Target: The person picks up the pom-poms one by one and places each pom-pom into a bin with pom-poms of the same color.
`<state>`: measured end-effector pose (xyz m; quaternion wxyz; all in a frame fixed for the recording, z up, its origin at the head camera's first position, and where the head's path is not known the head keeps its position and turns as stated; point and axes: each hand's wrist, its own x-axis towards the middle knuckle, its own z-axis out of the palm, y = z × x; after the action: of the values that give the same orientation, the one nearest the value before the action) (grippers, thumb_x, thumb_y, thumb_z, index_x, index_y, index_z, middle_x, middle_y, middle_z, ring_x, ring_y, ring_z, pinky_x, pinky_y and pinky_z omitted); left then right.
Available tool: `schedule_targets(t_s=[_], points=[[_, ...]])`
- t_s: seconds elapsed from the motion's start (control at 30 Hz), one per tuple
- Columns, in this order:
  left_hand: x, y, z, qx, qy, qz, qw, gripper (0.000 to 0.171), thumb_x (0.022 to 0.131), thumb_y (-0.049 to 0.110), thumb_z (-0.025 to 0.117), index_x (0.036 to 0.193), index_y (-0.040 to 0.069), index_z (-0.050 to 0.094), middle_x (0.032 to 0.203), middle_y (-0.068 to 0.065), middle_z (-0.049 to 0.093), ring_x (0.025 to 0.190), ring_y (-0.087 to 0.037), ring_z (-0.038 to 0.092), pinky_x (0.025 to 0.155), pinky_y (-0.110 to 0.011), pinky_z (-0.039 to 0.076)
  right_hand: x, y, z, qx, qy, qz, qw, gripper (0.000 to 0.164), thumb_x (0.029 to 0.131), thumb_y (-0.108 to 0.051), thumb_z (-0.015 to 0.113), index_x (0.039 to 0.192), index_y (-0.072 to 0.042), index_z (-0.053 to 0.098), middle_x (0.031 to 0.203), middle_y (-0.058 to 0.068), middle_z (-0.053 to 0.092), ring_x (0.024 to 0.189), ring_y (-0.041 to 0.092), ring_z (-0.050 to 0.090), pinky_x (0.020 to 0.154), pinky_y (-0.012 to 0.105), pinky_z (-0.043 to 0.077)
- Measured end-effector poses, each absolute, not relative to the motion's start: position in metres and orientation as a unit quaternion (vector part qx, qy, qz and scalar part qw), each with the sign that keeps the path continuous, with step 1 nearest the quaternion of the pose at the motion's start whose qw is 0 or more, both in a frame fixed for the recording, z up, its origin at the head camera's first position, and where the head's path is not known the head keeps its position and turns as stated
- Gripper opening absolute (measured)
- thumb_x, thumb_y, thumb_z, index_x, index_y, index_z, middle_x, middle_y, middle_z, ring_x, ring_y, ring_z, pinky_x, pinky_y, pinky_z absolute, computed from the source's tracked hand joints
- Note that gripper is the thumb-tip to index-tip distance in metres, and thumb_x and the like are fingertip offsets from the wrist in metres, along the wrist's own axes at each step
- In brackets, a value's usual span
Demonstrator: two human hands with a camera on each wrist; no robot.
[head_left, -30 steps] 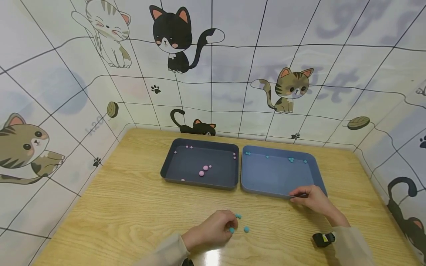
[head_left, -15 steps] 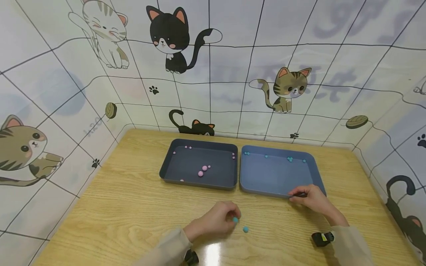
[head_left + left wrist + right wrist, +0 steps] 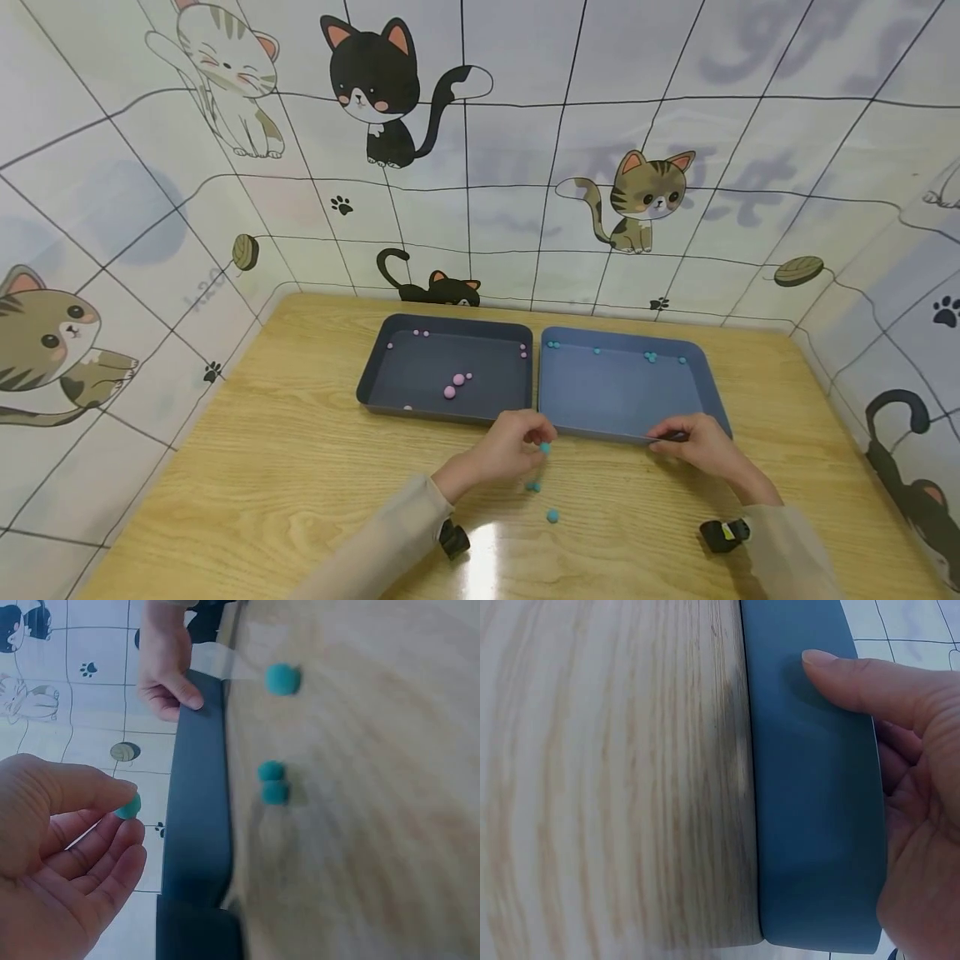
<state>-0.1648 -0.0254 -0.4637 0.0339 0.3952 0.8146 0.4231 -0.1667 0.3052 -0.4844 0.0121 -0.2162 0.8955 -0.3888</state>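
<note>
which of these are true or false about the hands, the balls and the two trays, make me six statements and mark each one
1. The left hand pinches a teal ball. True.
2. The pink balls lie in the blue tray. False: they lie in the dark tray.
3. The right hand holds the near wall of the blue tray. True.
4. The table has no balls lying on it. False: three loose teal balls show there.
5. In the head view, the dark tray stands left of the blue tray. True.
6. The blue tray holds no balls. False: small teal balls lie in it.
</note>
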Motion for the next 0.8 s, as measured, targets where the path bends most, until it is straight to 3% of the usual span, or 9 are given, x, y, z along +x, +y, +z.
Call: schedule_targets(t_s=[0.5, 0.67, 0.8], points=[[-0.193, -0.007, -0.458, 0.369, 0.805, 0.462, 0.039, 0.013, 0.082, -0.005, 0.064, 0.095, -0.005, 0.063, 0.090, -0.011, 0.063, 0.079, -0.020, 0.058, 0.069, -0.020, 0.049, -0.170, 0.307, -0.486, -0.216, 0.895, -0.390, 0.019, 0.007, 0.078, -0.003, 0.073, 0.085, -0.004, 0.072, 0.078, -0.005, 0.068, 0.068, 0.000, 0.057, 0.054, 0.022, 0.049], [-0.200, -0.001, -0.458, 0.366, 0.806, 0.463, 0.037, 0.013, 0.082, -0.006, 0.064, 0.095, -0.005, 0.063, 0.091, -0.013, 0.063, 0.080, -0.020, 0.058, 0.071, -0.023, 0.050, -0.170, 0.304, -0.483, -0.208, 0.897, -0.390, 0.030, 0.008, 0.078, -0.002, 0.073, 0.086, -0.003, 0.072, 0.079, 0.000, 0.068, 0.068, 0.000, 0.057, 0.055, 0.022, 0.048], [-0.205, 0.005, -0.458, 0.361, 0.809, 0.463, 0.040, 0.014, 0.082, -0.005, 0.064, 0.096, -0.004, 0.063, 0.092, -0.012, 0.063, 0.080, -0.018, 0.057, 0.072, -0.018, 0.046, -0.165, 0.299, -0.472, -0.209, 0.896, -0.391, 0.034, 0.007, 0.079, 0.002, 0.071, 0.086, 0.002, 0.071, 0.078, 0.005, 0.068, 0.067, 0.001, 0.056, 0.053, 0.021, 0.046]])
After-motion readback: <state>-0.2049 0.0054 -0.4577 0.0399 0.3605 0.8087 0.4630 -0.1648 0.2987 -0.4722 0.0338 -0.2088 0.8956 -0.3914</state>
